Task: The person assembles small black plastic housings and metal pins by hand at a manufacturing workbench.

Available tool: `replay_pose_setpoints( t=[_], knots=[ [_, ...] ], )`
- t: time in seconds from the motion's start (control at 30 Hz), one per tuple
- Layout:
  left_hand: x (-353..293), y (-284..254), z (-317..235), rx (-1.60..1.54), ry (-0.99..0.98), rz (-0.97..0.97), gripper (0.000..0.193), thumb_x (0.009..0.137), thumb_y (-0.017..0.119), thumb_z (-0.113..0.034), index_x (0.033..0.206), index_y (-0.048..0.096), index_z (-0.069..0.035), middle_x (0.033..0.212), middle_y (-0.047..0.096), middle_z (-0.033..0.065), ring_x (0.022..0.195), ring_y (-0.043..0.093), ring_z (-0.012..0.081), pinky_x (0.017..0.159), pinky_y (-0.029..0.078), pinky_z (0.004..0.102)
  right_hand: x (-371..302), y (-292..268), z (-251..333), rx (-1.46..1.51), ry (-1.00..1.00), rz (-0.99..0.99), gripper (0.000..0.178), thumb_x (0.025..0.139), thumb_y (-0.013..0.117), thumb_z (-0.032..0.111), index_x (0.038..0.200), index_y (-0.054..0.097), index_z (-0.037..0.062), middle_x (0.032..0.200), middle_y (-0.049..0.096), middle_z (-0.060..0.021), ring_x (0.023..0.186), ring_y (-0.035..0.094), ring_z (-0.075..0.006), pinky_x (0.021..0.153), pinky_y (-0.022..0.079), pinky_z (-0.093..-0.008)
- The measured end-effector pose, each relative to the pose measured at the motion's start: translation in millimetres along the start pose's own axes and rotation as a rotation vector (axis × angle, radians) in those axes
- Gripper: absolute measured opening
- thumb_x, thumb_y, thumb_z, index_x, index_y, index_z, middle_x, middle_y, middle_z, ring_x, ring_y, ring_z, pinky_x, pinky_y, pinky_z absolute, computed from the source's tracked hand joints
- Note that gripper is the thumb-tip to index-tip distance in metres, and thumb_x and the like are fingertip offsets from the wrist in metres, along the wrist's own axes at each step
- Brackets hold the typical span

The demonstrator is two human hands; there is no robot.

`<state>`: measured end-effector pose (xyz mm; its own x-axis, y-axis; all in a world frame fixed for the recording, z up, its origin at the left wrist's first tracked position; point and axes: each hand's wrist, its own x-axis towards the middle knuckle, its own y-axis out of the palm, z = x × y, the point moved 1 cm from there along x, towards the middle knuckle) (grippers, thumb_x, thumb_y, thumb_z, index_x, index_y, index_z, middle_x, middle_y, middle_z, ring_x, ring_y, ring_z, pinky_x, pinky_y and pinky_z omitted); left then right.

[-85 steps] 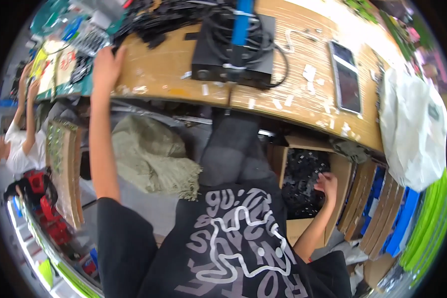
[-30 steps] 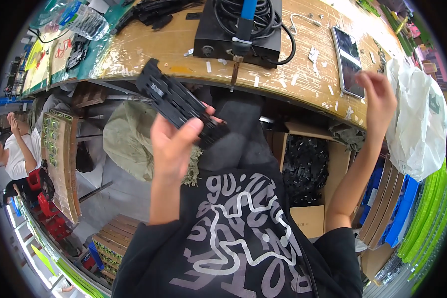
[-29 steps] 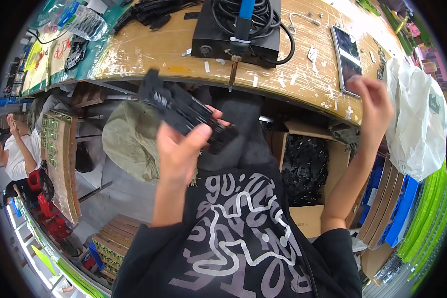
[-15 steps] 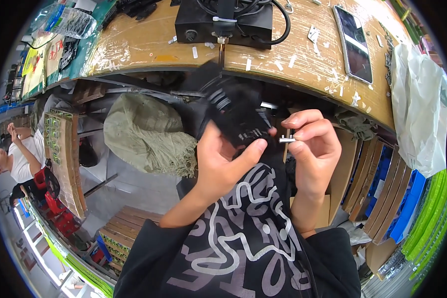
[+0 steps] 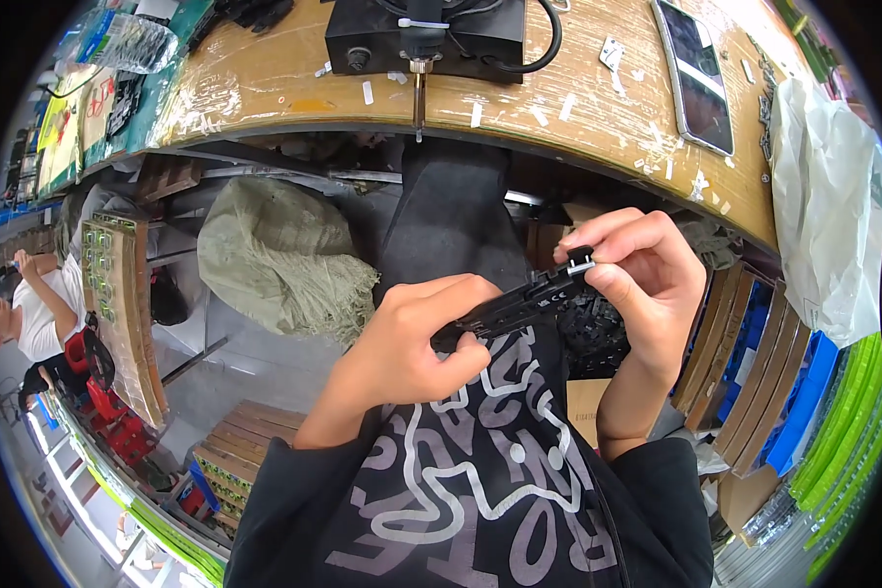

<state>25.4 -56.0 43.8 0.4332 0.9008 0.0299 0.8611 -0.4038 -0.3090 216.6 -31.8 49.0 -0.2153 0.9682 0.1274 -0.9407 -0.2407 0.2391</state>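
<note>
My left hand [image 5: 412,338] is closed around a long black plastic housing [image 5: 519,306], held tilted above my lap with its far end pointing up to the right. At that end my right hand [image 5: 657,284] pinches a small silver metal piece [image 5: 578,268] between thumb and fingers, against the housing. Whether the piece sits inside the housing or only touches it, I cannot tell. Below the housing, many small black parts [image 5: 598,343] lie in a pile, partly hidden by my hands.
A black box [image 5: 426,44] with cables and a downward metal tip [image 5: 419,103] stands at the workbench edge [image 5: 265,127]. A phone [image 5: 696,78] and white scraps lie right of it. A white plastic bag [image 5: 823,206] hangs at right, a green sack [image 5: 274,245] lies left. Another person [image 5: 44,309] sits far left.
The black housing has come down and turned toward my right hand. The small metal piece, earlier apart from it, is now at its end. My left hand has shifted left and lower.
</note>
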Motion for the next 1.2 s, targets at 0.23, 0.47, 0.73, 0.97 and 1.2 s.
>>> replay_pose_setpoints(
  t=[0.23,0.47,0.73,0.97,1.2],
  knots=[
    [1,5,4,0.050,-0.001,-0.026,0.019,0.056,0.049,0.001,0.075,0.053,0.000,0.061,0.049,0.0098,0.049,0.048,0.0244,0.047,0.041,0.0292,-3,-7,-2,0.050,0.114,-0.020,0.010,0.073,0.055,-0.011,0.078,0.048,-0.0053,0.086,0.057,-0.0201,0.080,0.057,-0.0189,0.071,0.047,-0.0270],
    [8,9,6,0.210,0.022,-0.052,0.018,0.054,0.051,-0.001,0.072,0.053,-0.001,0.057,0.048,0.0083,0.043,0.046,0.0244,0.041,0.038,0.0290,-5,-14,-15,0.026,0.145,-0.072,0.008,0.075,0.054,-0.009,0.078,0.047,-0.0039,0.084,0.058,-0.0173,0.080,0.059,-0.0194,0.070,0.048,-0.0272],
    [21,17,7,0.314,0.010,-0.039,0.017,0.053,0.051,-0.001,0.070,0.053,-0.002,0.055,0.047,0.0079,0.042,0.044,0.0243,0.040,0.036,0.0296,-3,-28,-30,0.099,0.230,-0.114,0.007,0.077,0.052,-0.006,0.077,0.046,-0.0026,0.083,0.059,-0.0167,0.080,0.058,-0.0185,0.072,0.047,-0.0278],
    [31,21,8,0.378,-0.002,-0.015,0.018,0.053,0.051,-0.001,0.071,0.053,-0.002,0.057,0.049,0.0077,0.043,0.046,0.0245,0.040,0.036,0.0298,1,-38,-35,0.121,0.241,-0.125,0.006,0.077,0.050,-0.006,0.075,0.045,-0.0021,0.081,0.058,-0.0199,0.080,0.060,-0.0254,0.071,0.048,-0.0298],
    [38,16,4,0.405,0.037,-0.025,0.019,0.052,0.051,-0.001,0.071,0.053,-0.003,0.056,0.048,0.0066,0.043,0.047,0.0238,0.039,0.036,0.0296,9,-36,-30,0.140,0.260,-0.134,0.006,0.077,0.050,-0.006,0.076,0.044,-0.0022,0.080,0.058,-0.0183,0.081,0.060,-0.0262,0.073,0.047,-0.0311]
  ],
)
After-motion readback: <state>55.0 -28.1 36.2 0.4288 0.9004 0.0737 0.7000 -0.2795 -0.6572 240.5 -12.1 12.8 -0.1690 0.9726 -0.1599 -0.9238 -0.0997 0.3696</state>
